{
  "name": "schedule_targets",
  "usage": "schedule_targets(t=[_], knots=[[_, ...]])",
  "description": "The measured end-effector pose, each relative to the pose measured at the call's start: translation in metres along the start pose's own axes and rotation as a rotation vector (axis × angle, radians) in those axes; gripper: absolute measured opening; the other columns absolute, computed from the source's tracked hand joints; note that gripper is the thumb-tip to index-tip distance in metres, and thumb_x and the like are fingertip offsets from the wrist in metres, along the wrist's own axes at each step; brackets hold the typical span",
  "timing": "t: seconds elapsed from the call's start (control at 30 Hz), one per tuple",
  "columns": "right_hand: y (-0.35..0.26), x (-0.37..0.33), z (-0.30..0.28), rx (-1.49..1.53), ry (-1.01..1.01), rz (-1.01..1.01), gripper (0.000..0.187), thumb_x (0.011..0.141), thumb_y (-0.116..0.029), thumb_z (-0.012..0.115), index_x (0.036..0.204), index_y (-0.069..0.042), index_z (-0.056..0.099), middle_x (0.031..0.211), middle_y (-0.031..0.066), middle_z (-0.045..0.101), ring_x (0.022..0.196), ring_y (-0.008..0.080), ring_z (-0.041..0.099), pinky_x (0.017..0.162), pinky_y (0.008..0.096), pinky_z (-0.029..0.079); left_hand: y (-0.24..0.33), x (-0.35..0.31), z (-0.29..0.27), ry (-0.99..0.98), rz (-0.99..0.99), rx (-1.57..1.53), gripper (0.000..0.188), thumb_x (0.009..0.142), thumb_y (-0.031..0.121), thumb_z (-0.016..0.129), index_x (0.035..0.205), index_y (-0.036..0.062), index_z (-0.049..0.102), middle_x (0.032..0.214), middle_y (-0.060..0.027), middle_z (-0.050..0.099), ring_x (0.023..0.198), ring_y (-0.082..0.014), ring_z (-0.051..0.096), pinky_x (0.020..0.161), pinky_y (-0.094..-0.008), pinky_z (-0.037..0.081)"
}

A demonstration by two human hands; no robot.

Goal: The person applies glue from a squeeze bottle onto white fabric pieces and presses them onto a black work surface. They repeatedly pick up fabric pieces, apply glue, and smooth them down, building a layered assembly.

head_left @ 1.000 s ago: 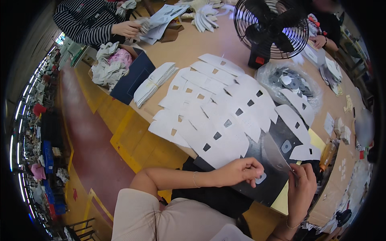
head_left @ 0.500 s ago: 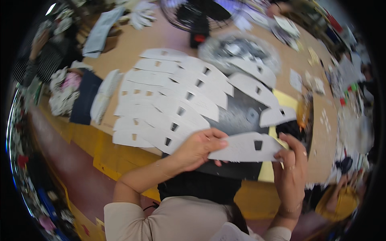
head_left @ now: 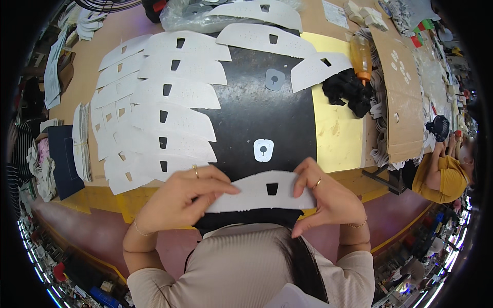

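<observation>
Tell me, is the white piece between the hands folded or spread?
Spread out: the white piece stretches between the left hand and right hand, with no fold showing.

A broad tan worktable (head_left: 82, 69) is standing over a maroon-and-yellow workshop floor.
Its far side is curving in the wide view, and on the right a dark bar (head_left: 384, 180) is showing below its edge; a yellow floor band (head_left: 102, 203) is running along its near side, giving way to maroon floor (head_left: 393, 223), which a painted yellow line (head_left: 403, 232) is bordering. Bright strip lights (head_left: 37, 269) are glowing in rows at both lower corners, and crowded workshop clutter (head_left: 431, 267), too small to make out, is filling the space between.
</observation>
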State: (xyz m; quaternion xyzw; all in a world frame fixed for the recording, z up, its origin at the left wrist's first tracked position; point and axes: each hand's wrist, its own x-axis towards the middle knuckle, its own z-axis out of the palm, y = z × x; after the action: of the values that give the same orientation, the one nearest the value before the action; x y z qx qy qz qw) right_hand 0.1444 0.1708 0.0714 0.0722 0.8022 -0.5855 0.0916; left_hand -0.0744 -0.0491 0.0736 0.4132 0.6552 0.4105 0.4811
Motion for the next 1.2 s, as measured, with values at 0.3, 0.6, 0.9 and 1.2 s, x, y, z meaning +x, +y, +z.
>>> schedule_targets(t=[0.3, 0.6, 0.9, 1.2], knots=[[0.011, 0.008, 0.036, 0.163, 0.375, 0.352, 0.031, 0.077, -0.013, 0.086, 0.097, -0.002, 0.065, 0.084, 0.0048, 0.064, 0.074, 0.0137, 0.061, 0.066, 0.0274, 0.047, -0.020, -0.006, 0.033, 0.213, -0.090, 0.038, 0.017, 0.080, -0.001, 0.076, 0.096, 0.0033, 0.078, 0.094, -0.0095, 0.070, 0.076, -0.0178, 0.062, 0.065, -0.0277, 0.047], [0.012, 0.034, 0.020, -0.025, 0.488, 0.186, 0.024, 0.080, -0.009, 0.080, 0.102, -0.003, 0.070, 0.090, 0.0078, 0.066, 0.076, 0.0213, 0.064, 0.066, 0.0301, 0.049, -0.018, 0.028, 0.034, 0.359, 0.116, 0.254, 0.016, 0.082, 0.008, 0.080, 0.094, 0.0033, 0.072, 0.094, -0.0086, 0.068, 0.075, -0.0229, 0.066, 0.063, -0.0308, 0.052], [0.022, 0.046, 0.016, -0.201, 0.505, 0.150, 0.025, 0.075, -0.009, 0.084, 0.096, -0.002, 0.071, 0.090, 0.0068, 0.069, 0.078, 0.0195, 0.067, 0.067, 0.0280, 0.050, -0.024, 0.048, 0.038, 0.424, 0.119, 0.413, 0.027, 0.076, 0.016, 0.087, 0.089, 0.0024, 0.068, 0.089, -0.0062, 0.065, 0.072, -0.0219, 0.065, 0.058, -0.0305, 0.051], [0.025, 0.047, 0.017, -0.197, 0.499, 0.186, 0.031, 0.072, -0.010, 0.087, 0.098, -0.002, 0.071, 0.091, 0.0063, 0.069, 0.081, 0.0192, 0.067, 0.068, 0.0278, 0.051, -0.027, 0.054, 0.034, 0.386, 0.101, 0.436, 0.026, 0.076, 0.016, 0.086, 0.089, 0.0034, 0.067, 0.090, -0.0056, 0.065, 0.071, -0.0227, 0.064, 0.057, -0.0316, 0.050]])
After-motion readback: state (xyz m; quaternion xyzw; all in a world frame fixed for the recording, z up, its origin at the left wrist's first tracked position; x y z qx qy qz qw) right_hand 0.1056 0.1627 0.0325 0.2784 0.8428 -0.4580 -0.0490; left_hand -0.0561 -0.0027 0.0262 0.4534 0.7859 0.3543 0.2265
